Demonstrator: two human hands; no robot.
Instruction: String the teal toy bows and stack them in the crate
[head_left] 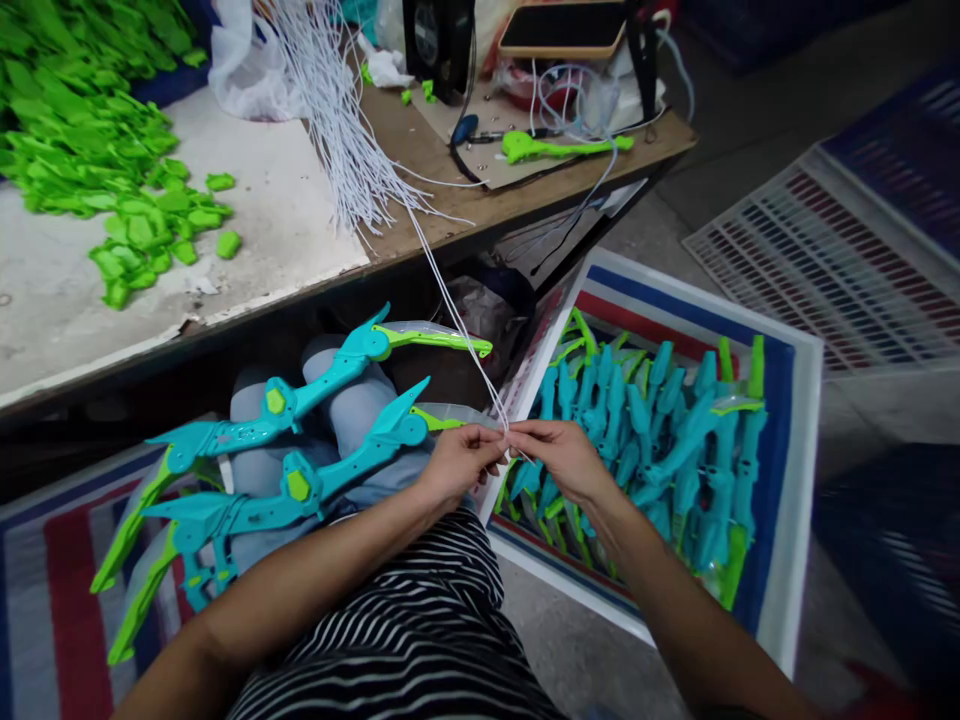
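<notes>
Two teal and lime-green toy bows lie across my lap, the farther toy bow (322, 385) and the nearer toy bow (345, 470). White cords (450, 300) run from a bundle (330, 130) on the table down to my fingers. My left hand (461, 460) pinches the cord ends beside the tip of the nearer bow. Fingertips of my right hand (559, 455) meet those of the left and are closed on the same cords. A short cord end sticks out below the right fingers. Exactly how the cords cross between the fingertips is hidden.
A striped-lined crate (780, 500) full of similar teal bows stands at my right. Loose green plastic parts (82, 130) heap on the table (262, 200) at left. A phone (562, 27), a small black fan (439, 45) and a green tool-shaped piece (562, 148) sit at the back.
</notes>
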